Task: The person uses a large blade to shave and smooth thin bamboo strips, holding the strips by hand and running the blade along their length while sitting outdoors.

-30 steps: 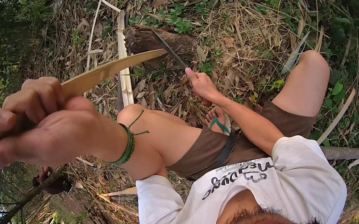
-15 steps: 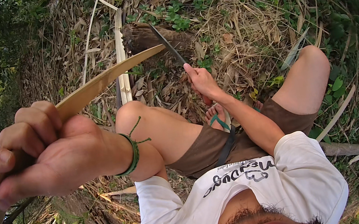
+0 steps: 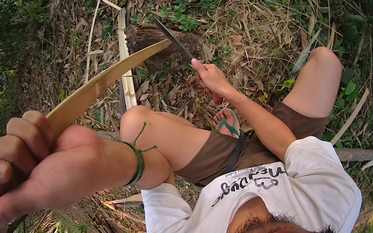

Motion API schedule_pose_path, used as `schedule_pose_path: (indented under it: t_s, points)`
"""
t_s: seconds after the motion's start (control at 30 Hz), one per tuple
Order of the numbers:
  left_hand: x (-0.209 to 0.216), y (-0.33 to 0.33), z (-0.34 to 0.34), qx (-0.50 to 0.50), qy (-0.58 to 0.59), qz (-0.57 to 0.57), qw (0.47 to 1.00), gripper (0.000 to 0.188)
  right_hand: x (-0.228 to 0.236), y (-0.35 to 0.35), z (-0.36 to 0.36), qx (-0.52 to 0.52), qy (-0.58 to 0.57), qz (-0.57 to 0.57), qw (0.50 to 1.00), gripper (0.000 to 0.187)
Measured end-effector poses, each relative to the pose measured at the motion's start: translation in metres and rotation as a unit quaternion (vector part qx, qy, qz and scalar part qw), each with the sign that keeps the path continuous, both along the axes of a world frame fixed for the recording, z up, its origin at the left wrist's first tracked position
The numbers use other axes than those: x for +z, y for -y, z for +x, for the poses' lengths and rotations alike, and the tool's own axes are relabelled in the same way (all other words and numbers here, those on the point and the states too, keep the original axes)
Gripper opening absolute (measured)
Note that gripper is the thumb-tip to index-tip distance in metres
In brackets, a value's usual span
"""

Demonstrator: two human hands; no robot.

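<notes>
My left hand is clenched around the near end of a long, curved, pale bamboo strip; a green cord is tied on that wrist. The strip reaches away to a dark wooden stump, where its tip lies beside the blade. My right hand grips the handle of a long dark knife, whose blade points up and away over the stump. I sit on the ground with both knees bent.
Split pale bamboo lengths lie on the ground left of the stump. Dry leaves, straw and small green plants cover the ground. A grey log lies at the right. My foot wears a green-strapped sandal.
My left hand has dropped lower and drawn nearer the camera, tilting the strip more steeply. The right hand and knife have barely shifted.
</notes>
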State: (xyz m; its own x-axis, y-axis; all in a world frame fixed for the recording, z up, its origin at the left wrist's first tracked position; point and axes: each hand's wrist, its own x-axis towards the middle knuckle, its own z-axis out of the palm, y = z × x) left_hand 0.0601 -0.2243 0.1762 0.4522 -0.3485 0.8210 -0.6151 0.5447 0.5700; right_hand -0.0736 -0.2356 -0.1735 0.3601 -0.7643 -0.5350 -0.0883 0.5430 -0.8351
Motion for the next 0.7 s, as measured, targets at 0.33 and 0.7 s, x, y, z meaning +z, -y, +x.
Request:
schedule_pose_path:
  t_s: [0.33,0.7]
  points:
    - [-0.002,0.005,0.008,0.054,-0.011,-0.037,0.998,0.066,0.143,0.034,-0.037,-0.163,0.246,-0.192,0.936,0.065]
    - [-0.086,0.034,0.009,-0.123,-0.103,0.018,0.987,0.064,-0.047,0.026,-0.019,-0.045,-0.028,0.082,0.995,0.065]
